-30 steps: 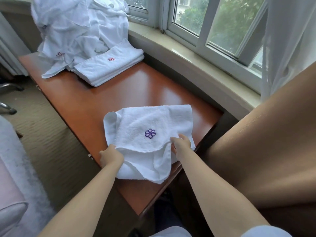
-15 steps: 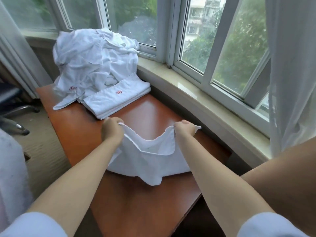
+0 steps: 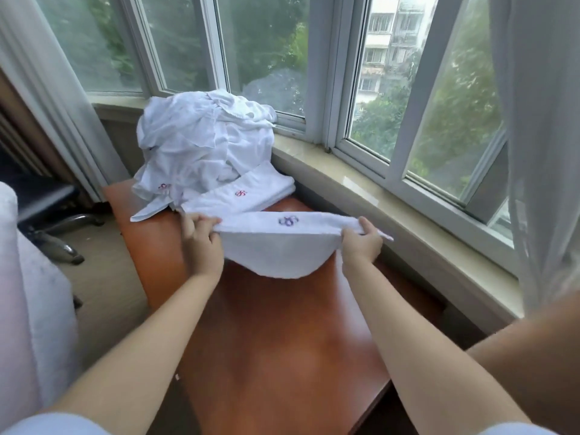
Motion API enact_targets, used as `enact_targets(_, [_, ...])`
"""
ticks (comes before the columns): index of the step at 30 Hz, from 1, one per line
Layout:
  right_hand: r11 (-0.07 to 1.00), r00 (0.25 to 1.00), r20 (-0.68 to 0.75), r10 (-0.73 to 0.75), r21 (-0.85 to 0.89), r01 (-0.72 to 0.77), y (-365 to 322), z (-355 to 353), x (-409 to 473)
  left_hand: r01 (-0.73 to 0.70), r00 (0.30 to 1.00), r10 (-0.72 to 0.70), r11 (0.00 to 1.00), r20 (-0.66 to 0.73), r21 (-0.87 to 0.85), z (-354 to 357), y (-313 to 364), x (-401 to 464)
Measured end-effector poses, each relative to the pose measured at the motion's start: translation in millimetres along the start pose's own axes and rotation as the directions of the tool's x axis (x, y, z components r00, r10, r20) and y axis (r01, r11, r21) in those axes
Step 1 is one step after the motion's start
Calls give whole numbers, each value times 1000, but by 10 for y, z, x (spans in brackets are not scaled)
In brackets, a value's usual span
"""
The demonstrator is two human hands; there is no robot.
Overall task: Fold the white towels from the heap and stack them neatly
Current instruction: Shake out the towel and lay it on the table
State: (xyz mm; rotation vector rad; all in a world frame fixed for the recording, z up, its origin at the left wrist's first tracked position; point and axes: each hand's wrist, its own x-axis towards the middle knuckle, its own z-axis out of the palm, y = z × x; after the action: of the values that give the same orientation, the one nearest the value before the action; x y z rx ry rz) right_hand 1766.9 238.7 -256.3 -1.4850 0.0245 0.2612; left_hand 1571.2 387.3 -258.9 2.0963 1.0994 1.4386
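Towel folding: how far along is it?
Done: a small folded stack sits on the table beside the heap. In hand: left hand and right hand hold a folded towel in the air, sagging between them. Left: the large heap.

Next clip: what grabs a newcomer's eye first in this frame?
The white towel with a purple emblem, held above the reddish-brown table between the left hand and right hand, its middle sagging. Behind it, a tall heap of crumpled white towels rises against the window, with a folded stack bearing a red emblem at its foot.
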Motion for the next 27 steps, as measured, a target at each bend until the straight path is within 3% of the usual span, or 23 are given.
enact_targets(3, [965,980,-53,193,-169,-199,770,-453,-232,165,939,-191,980,286,111,-99,-522,-903])
enact_targets(5, [882,941,-62,332,-334,-333,1222,-783,-370,271,792,-364,929,490,252,-194,-844,-1464])
enact_targets(7, [805,901,-136,411,-409,-429,1510,-1025,-493,255,682,-436,894,587,368,-280,-1035,-1860])
enact_targets(9, [820,890,-220,399,-348,-454,1641,-1140,-579,343,659,-512,856,551,386,-335,-1069,-2013])
enact_targets(12, [864,893,-197,404,-238,-444,1650,-1138,-608,563,652,-660,751,372,345,-311,-1022,-1965])
enact_targets(13, [871,886,-190,424,-185,-456,1618,-1106,-603,653,607,-732,681,309,331,-284,-1025,-1919])
enact_targets(15, [857,840,-197,506,1,-516,1517,-1026,-593,831,418,-872,480,254,281,-219,-1051,-1809])
enact_targets(17, [814,788,-203,581,163,-558,1428,-954,-549,906,265,-923,338,280,256,-156,-1095,-1718])
enact_targets(18, [799,775,-201,599,211,-563,1411,-921,-518,918,228,-929,305,292,254,-131,-1107,-1681])
enact_targets(23, [815,796,-183,577,193,-546,1314,-769,-379,931,140,-932,238,334,275,-36,-1168,-1587])
enact_targets(25, [831,817,-154,555,155,-535,1243,-679,-288,946,155,-929,238,337,222,1,-1116,-1489])
enact_targets(27, [826,824,-109,556,177,-535,1035,-528,-189,971,216,-912,237,349,19,21,-985,-1279])
